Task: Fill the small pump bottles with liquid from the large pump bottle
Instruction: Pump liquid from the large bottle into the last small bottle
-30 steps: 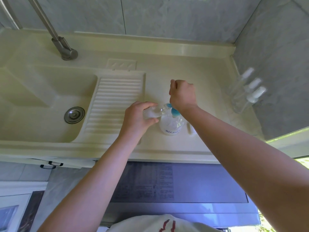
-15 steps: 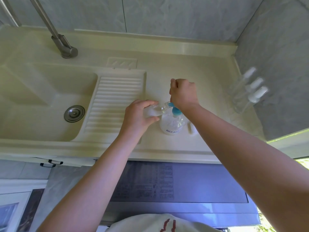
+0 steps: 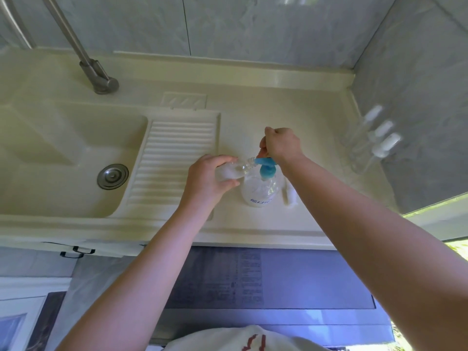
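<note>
The large pump bottle (image 3: 259, 191) stands upright on the counter (image 3: 253, 117), just right of the ribbed draining board (image 3: 174, 160), so that its blue pump head (image 3: 266, 166) can be pushed straight down without the bottle tipping. The right hand (image 3: 282, 145) sits on top of that pump head with its fingers curled over it, a posture that looks suited to pressing the pump.

The left hand (image 3: 211, 179) wraps around a small clear bottle (image 3: 234, 170) and holds it tilted nearly on its side, its open neck brought right up against the blue spout. That tilt seems chosen so the liquid runs from the spout directly into the narrow mouth; whether liquid is flowing at this instant cannot be told.

A small white piece (image 3: 288, 193), probably the removed pump top of the held bottle, lies on the counter just right of the large bottle, near enough to be screwed back on afterwards.

Three more small pump bottles (image 3: 372, 140) stand together against the right wall, well apart from the filling spot and out of the way of the arms. They are blurred, so their fill level cannot be judged.
</note>
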The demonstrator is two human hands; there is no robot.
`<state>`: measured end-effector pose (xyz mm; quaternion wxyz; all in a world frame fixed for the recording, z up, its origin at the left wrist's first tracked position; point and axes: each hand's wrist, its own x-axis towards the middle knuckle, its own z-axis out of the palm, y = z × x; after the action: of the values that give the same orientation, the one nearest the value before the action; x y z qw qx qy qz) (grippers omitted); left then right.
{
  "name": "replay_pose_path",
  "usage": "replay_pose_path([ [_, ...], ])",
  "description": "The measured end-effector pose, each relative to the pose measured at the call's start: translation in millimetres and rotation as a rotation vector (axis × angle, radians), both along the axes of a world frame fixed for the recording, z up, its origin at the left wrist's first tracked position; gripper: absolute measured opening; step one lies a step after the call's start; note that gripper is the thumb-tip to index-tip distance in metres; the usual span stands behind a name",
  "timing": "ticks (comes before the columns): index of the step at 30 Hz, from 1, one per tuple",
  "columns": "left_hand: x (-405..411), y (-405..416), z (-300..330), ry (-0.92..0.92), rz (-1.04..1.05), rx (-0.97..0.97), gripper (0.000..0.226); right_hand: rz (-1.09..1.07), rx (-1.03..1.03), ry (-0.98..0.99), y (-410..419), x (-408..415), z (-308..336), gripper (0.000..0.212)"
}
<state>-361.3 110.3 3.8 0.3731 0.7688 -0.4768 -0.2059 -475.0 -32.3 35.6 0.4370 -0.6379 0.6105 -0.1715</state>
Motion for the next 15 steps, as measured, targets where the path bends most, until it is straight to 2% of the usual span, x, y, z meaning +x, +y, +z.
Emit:
replay_pose_path([
  [6, -4, 0, 1, 0.012, 0.000, 0.002, 0.052, -0.048, 0.068, -0.074, 9, -5, -2, 0.040],
  [12, -3, -1, 2, 0.008, 0.008, 0.007, 0.052, -0.016, -0.112, -0.089, 16, -1, 3, 0.040],
  [15, -3, 1, 2, 0.010, -0.002, 0.010, 0.052, -0.037, -0.112, -0.126, 14, -2, 11, 0.039],
])
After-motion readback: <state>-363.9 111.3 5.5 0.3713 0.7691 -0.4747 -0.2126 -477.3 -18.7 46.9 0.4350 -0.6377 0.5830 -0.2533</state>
